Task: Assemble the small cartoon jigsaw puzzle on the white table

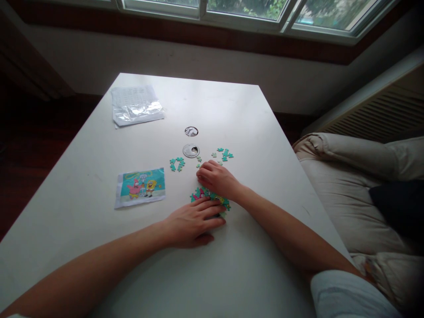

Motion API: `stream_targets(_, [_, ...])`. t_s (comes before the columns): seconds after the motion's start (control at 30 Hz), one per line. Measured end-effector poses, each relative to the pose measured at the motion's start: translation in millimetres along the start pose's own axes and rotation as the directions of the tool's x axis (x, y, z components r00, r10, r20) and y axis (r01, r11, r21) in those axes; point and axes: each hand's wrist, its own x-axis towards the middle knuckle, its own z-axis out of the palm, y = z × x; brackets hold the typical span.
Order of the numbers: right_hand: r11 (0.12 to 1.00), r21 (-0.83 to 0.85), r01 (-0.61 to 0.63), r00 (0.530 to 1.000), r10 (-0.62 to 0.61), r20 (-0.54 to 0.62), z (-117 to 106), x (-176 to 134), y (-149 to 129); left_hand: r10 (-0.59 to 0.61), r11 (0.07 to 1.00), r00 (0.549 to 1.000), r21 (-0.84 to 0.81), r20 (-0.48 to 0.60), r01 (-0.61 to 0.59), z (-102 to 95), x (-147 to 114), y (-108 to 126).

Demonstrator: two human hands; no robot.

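Note:
A partly joined jigsaw puzzle [198, 194] with pink, yellow and green parts lies on the white table, largely covered by both hands. My left hand [195, 222] rests flat across its near side, fingers spread. Just beyond, my right hand [218, 179] is over the puzzle's far edge with its fingers curled together; their tips point down and left, and whatever they hold is hidden. Loose green puzzle pieces [225, 154] lie beyond the right hand. Another loose group of puzzle pieces [177, 164] sits to its left, with a few pale ones between.
A cartoon picture sheet [141, 187] lies left of the puzzle. Farther back on the table [232, 106] are a clear plastic bag with paper [136, 106], a round hole [191, 131] and a metal ring cover [191, 150]. A beige sofa [344, 194] stands at the right.

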Motion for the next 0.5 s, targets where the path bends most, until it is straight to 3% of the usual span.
stream_targets(0.27, [0.972, -0.232, -0.025, 0.999, 0.031, 0.019, -2.1, -2.6, 4.2, -0.004, 1.000, 1.000, 0.006, 0.016, 0.004, 1.7, -0.7, -1.6])
stream_targets(0.4, [0.977, -0.209, -0.032, 0.999, 0.033, 0.002, -1.1, -2.9, 6.4, -0.004, 1.000, 1.000, 0.015, -0.004, 0.004, 3.5, -0.6, -1.4])
stream_targets(0.5, [0.994, -0.096, -0.045, 0.998, 0.042, -0.035, -0.7, -2.9, 9.0, -0.027, 0.999, 0.999, 0.031, -0.035, 0.028, 4.2, -0.4, -0.7])
